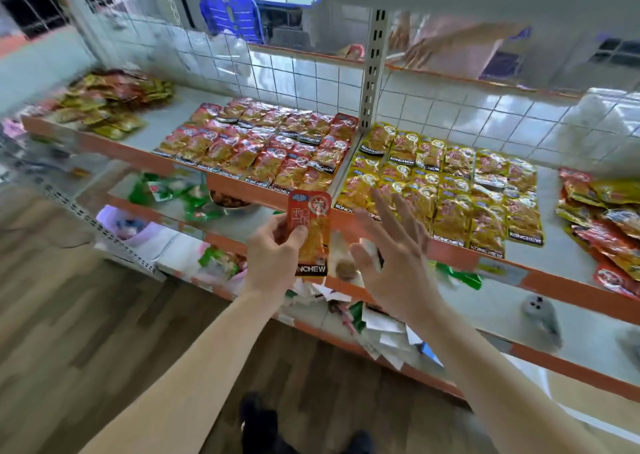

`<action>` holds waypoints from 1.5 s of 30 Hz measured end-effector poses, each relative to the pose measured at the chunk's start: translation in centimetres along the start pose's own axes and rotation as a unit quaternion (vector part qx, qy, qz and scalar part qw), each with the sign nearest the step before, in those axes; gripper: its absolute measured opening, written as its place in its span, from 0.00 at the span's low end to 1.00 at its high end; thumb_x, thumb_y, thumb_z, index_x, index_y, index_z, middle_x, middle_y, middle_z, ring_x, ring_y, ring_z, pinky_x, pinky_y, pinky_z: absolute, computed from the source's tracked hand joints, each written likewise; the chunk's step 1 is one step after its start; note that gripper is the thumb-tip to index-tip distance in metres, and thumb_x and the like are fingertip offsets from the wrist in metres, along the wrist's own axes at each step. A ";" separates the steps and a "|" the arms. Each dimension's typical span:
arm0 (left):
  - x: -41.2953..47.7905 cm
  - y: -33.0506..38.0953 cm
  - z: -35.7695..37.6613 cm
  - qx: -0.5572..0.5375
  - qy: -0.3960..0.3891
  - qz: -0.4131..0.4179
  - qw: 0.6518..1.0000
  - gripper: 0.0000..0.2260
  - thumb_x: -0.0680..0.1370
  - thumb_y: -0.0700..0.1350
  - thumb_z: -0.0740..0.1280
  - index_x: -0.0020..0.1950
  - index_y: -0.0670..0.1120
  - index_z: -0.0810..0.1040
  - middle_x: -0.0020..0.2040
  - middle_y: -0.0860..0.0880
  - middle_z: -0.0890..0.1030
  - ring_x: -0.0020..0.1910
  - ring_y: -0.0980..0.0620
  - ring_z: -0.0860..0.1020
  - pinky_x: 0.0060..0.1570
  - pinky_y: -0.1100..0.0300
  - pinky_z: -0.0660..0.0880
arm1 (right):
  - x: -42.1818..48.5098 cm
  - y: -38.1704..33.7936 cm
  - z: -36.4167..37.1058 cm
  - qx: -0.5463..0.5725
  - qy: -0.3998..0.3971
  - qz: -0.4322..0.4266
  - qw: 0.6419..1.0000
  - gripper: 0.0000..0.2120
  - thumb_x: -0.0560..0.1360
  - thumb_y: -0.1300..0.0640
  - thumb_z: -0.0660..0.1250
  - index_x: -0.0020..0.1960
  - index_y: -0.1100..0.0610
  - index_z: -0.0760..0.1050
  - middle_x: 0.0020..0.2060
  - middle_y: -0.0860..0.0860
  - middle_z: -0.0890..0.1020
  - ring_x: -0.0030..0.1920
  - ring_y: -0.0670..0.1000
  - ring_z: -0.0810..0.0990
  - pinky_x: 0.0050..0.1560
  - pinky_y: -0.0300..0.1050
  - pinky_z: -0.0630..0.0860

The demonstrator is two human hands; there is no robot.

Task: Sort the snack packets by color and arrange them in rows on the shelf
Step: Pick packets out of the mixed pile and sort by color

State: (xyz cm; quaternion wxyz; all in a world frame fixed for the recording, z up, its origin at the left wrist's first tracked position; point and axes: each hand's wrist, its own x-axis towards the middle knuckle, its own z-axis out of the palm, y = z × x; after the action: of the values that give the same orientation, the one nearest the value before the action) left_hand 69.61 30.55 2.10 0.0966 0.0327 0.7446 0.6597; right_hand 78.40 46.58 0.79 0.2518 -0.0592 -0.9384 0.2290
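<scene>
Orange-edged white metal shelf, partly sorted.
Rows of red foil snack packets are laid left of the slotted upright post, rows of yellow foil packets right of it. The right hand is spread, nothing held; a single red packet is pinched upright by the left hand, before the shelf edge.

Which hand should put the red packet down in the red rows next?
Left. The left hand grips the red packet just below the red rows; the right hand is open, before the yellow rows.
</scene>
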 end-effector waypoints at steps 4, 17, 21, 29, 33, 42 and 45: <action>1.8 -0.1 -2.6 -0.006 -0.012 -0.004 1.000 0.07 0.80 0.44 0.70 0.57 0.49 0.81 0.50 0.52 0.85 0.50 0.53 0.84 0.49 0.58 0.80 | 1.7 -2.6 1.6 -0.020 -0.015 0.012 1.000 0.23 0.78 0.45 0.57 0.71 0.48 0.71 0.78 0.48 0.62 0.80 0.57 0.53 0.72 0.58 0.51; 11.0 0.1 -19.0 -0.046 -0.032 0.020 0.998 0.05 0.80 0.43 0.70 0.51 0.54 0.79 0.46 0.55 0.85 0.44 0.57 0.84 0.38 0.67 0.78 | 8.8 -15.6 13.1 -0.035 -0.025 0.038 0.998 0.23 0.80 0.46 0.64 0.74 0.45 0.68 0.80 0.43 0.54 0.80 0.51 0.47 0.75 0.52 0.41; 13.4 -0.1 -23.7 -0.039 -0.029 0.014 0.999 0.06 0.80 0.43 0.70 0.48 0.55 0.80 0.46 0.54 0.85 0.45 0.54 0.84 0.41 0.62 0.80 | 10.2 -19.5 16.3 0.002 -0.024 0.055 0.998 0.25 0.79 0.44 0.60 0.75 0.45 0.67 0.79 0.42 0.54 0.80 0.49 0.45 0.75 0.58 0.43; 17.5 -0.9 -28.6 -0.026 -0.008 0.007 1.000 0.06 0.80 0.43 0.70 0.56 0.46 0.81 0.48 0.51 0.85 0.45 0.55 0.84 0.36 0.67 0.78 | 13.3 -23.1 19.3 0.002 -0.045 0.048 0.998 0.26 0.79 0.45 0.61 0.76 0.46 0.66 0.80 0.43 0.55 0.80 0.46 0.43 0.76 0.58 0.41; 19.8 -1.1 -29.5 -0.022 -0.004 0.005 1.000 0.05 0.81 0.43 0.69 0.56 0.48 0.81 0.48 0.52 0.84 0.45 0.57 0.84 0.35 0.70 0.76 | 15.9 -23.6 20.9 -0.002 -0.032 0.036 0.999 0.26 0.78 0.44 0.60 0.75 0.47 0.68 0.79 0.44 0.56 0.80 0.50 0.47 0.75 0.56 0.42; 28.5 -0.8 -30.2 -0.027 0.014 -0.030 0.999 0.10 0.79 0.42 0.70 0.61 0.47 0.80 0.50 0.49 0.86 0.50 0.49 0.85 0.47 0.56 0.81 | 23.2 -21.7 25.6 -0.003 -0.043 0.028 0.999 0.25 0.78 0.47 0.61 0.75 0.48 0.68 0.79 0.46 0.58 0.80 0.51 0.49 0.75 0.60 0.47; 31.7 0.1 -29.3 -0.024 0.000 -0.046 0.999 0.13 0.79 0.42 0.70 0.64 0.46 0.78 0.50 0.48 0.86 0.49 0.48 0.85 0.48 0.53 0.83 | 26.1 -20.7 26.2 0.008 -0.043 0.043 0.998 0.25 0.78 0.46 0.61 0.75 0.48 0.68 0.79 0.47 0.59 0.80 0.51 0.50 0.74 0.60 0.46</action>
State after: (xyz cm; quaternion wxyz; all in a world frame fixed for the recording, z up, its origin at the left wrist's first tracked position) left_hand 33.06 7.51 2.21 0.1282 -0.0038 0.7292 0.6722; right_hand 42.79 23.63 1.82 0.2014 -0.0876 -0.9433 0.2490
